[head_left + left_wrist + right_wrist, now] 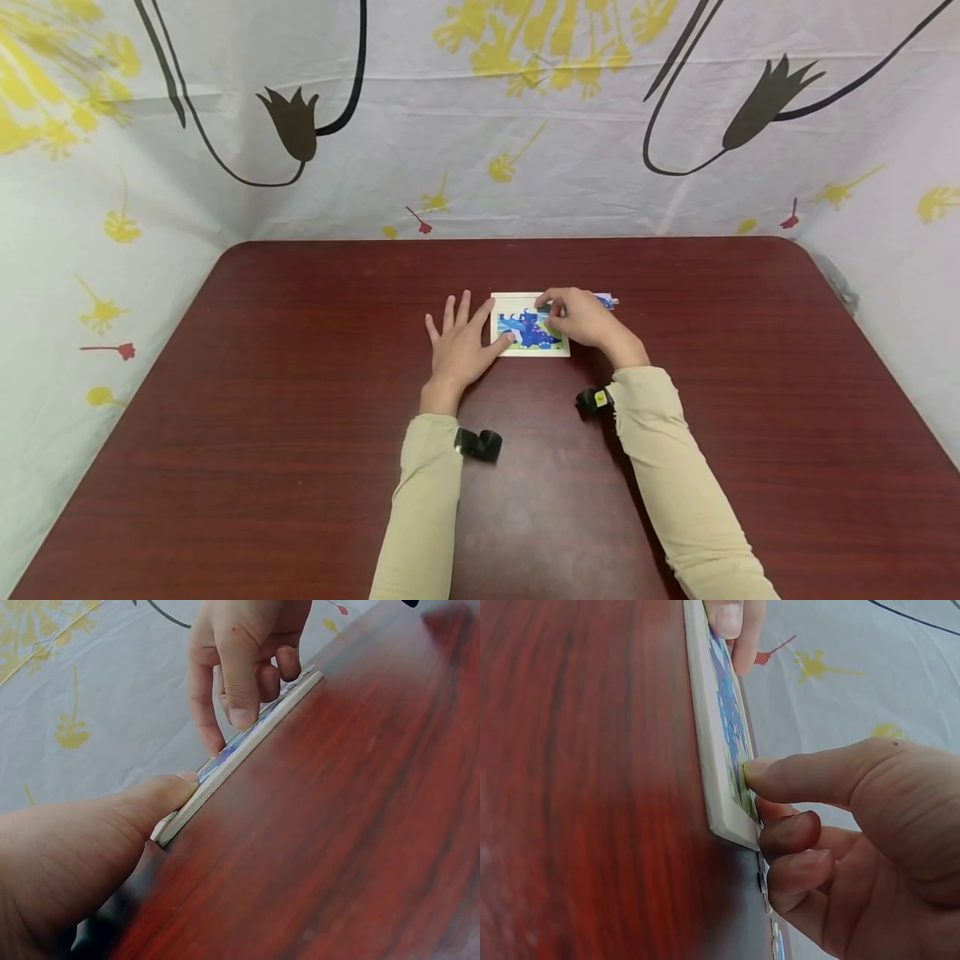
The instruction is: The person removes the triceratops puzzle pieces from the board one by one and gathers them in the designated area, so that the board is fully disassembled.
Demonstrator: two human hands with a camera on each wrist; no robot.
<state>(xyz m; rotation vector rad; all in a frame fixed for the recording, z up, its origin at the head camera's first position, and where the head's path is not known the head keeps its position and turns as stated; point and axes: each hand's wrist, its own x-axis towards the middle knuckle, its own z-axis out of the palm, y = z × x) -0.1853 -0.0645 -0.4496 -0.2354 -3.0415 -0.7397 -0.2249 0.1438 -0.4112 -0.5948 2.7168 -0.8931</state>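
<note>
A small jigsaw puzzle [528, 332] with a blue cartoon picture sits in a pale frame [534, 353] on the table. Spread flat at the frame's left side is my left hand [461, 346], its thumb [169, 793] pressing on the lower left of the picture. My right hand [587, 318] bends over the upper right part and pinches a puzzle piece, mostly hidden by the fingers, between thumb and index finger. In the right wrist view the thumb [784, 778] touches the picture close to the frame's edge, with the other fingers curled beneath.
Loose puzzle pieces [606, 301] lie just right of the frame, partly behind my right hand. The dark red wooden table [300, 375] extends around it. A white cloth [465, 192] with printed flowers hangs behind and at both sides.
</note>
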